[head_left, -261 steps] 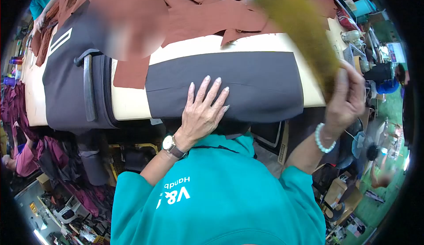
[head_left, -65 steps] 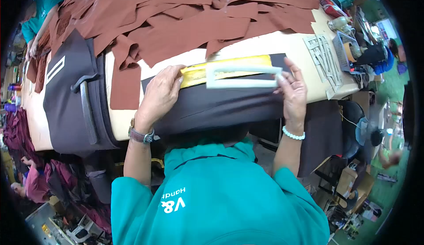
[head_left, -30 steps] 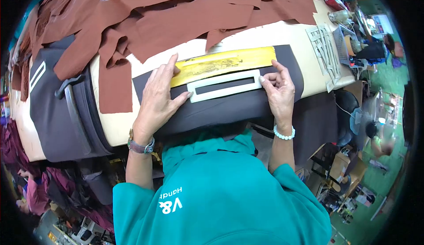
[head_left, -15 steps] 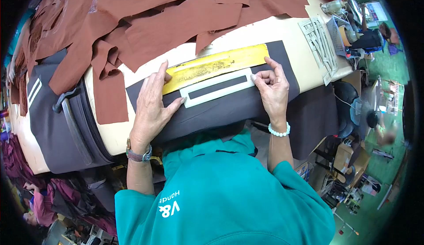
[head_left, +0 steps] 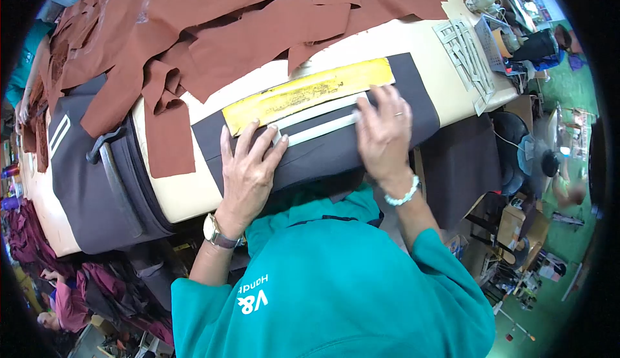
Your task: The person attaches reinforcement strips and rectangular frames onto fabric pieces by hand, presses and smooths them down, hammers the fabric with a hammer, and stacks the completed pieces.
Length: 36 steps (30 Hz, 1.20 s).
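Observation:
A dark fabric panel (head_left: 310, 158) lies along the table's front edge, with a stained yellow strip (head_left: 309, 94) on its upper part. Just below the strip, a pale rectangular frame (head_left: 323, 130) lies flat on the fabric. My left hand (head_left: 250, 174) rests palm down, fingers spread, its tips on the frame's left end and the yellow strip's lower edge. Over the frame's right end is my right hand (head_left: 385, 129), its fingers bent and pressing down on the frame and the strip's right end. The frame's right end is hidden under the fingers.
Brown fabric pieces (head_left: 245, 41) cover the table's back. On the left, a hammer-like tool (head_left: 116, 184) lies on stacked dark fabric (head_left: 84, 196). Pale frames (head_left: 466, 61) and a basket (head_left: 494, 41) are at the right. Co-workers (head_left: 27, 67) (head_left: 68, 306) show at the left.
The yellow strip and the pale frame came onto the dark fabric. Since half a second ago, my left fingers spread over the frame's left end, and my right hand moved from its edge onto its top.

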Available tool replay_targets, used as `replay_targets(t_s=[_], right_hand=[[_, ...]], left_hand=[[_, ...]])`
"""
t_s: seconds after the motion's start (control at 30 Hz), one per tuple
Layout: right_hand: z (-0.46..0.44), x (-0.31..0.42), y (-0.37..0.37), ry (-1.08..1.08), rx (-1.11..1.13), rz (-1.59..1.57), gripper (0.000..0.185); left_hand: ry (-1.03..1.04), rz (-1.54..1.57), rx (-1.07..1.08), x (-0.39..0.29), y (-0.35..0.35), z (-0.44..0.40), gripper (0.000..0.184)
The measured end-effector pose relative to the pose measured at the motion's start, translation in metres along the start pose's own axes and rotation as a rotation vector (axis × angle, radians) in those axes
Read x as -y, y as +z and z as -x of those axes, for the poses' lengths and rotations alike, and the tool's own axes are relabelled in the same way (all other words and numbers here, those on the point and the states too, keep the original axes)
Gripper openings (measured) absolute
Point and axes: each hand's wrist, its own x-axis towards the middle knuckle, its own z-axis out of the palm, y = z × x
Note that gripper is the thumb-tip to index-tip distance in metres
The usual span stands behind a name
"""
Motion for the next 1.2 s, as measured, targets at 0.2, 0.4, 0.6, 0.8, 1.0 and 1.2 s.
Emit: replay_targets(t_s=[0.2, 0.4, 0.6, 0.8, 1.0, 1.2], right_hand=[[0.023, 0.086, 0.035, -0.087, 0.16, -0.528, 0.078], [0.018, 0.053, 0.025, 0.005, 0.158, -0.453, 0.082], [0.019, -0.008, 0.01, 0.11, 0.133, -0.174, 0.072], [0.008, 0.01, 0.002, 0.076, 0.024, 0.095, 0.056], [0.039, 0.071, 0.02, -0.019, 0.123, -0.458, 0.055], [0.043, 0.02, 0.011, 0.028, 0.114, -0.295, 0.047]], left_hand=[[-0.093, 0.043, 0.149, -0.004, 0.0, 0.013, 0.049], [-0.065, -0.057, 0.138, -0.007, -0.003, 0.012, 0.044], [-0.05, -0.08, 0.127, -0.007, 0.0, 0.015, 0.044], [-0.024, -0.018, 0.131, -0.006, -0.007, 0.013, 0.045], [-0.042, -0.105, 0.134, -0.011, -0.006, 0.008, 0.046], [-0.063, -0.179, 0.156, -0.013, -0.006, 0.022, 0.05]])
